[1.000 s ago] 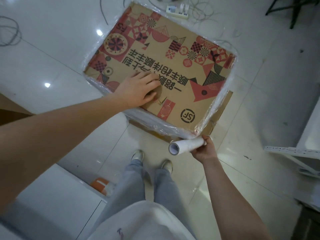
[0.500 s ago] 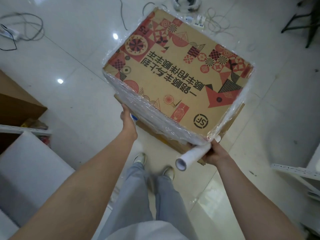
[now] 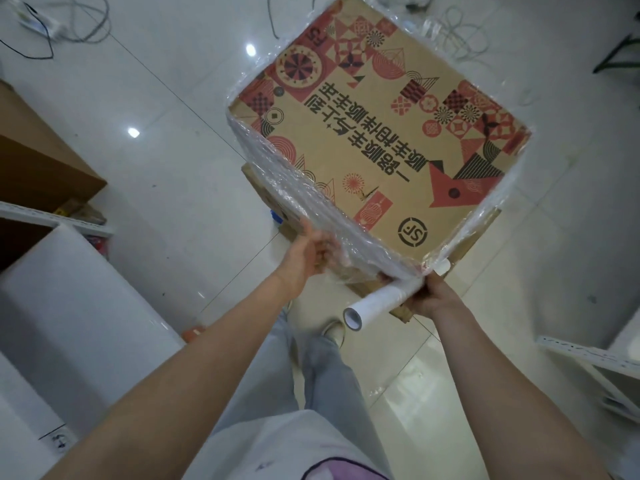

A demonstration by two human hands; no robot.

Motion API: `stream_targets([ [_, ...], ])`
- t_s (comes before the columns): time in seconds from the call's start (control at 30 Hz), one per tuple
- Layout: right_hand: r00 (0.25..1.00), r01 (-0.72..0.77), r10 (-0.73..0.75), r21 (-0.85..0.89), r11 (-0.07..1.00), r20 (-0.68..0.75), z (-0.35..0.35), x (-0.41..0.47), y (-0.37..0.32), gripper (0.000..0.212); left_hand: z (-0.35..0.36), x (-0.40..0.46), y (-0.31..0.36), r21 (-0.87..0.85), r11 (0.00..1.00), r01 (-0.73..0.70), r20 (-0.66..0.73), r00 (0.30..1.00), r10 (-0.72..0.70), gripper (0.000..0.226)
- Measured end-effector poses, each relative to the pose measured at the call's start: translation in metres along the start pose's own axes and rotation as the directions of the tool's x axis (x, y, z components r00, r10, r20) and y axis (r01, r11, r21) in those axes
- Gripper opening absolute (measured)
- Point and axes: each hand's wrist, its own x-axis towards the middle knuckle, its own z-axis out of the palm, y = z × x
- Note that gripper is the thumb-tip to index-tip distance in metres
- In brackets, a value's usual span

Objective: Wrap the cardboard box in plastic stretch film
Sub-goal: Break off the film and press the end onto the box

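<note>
Two hands working: left hand point(image 3: 306, 252) gripping the cardboard box point(image 3: 381, 133) at its near film-covered edge; right hand point(image 3: 431, 297) curling around the stretch film roll point(image 3: 377, 303) just below the box's near corner. Box tilting above white floor point(image 3: 166, 161).

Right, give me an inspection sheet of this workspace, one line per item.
Surface: glossy white tiled floor, lamp glare on it.
Job's things: printed cardboard box, film bunched along its near edge, top face bare; stretch film roll at near right corner.
Clutter: brown carton left; white panel.
Grippers: left hand grips the near edge; right hand holds the roll.
Cables: loose cords top left, more top right.
Surroundings: white metal rail right.
</note>
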Motion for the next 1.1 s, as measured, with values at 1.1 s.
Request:
stream_targets([
  [1.1,0.642,0.537,-0.688,-0.839,0.088,0.339,0.075,-0.189,-0.064,0.014,0.139,-0.015,0.008,0.190,0.980,0.065,-0.570,0.820,0.056,0.044],
])
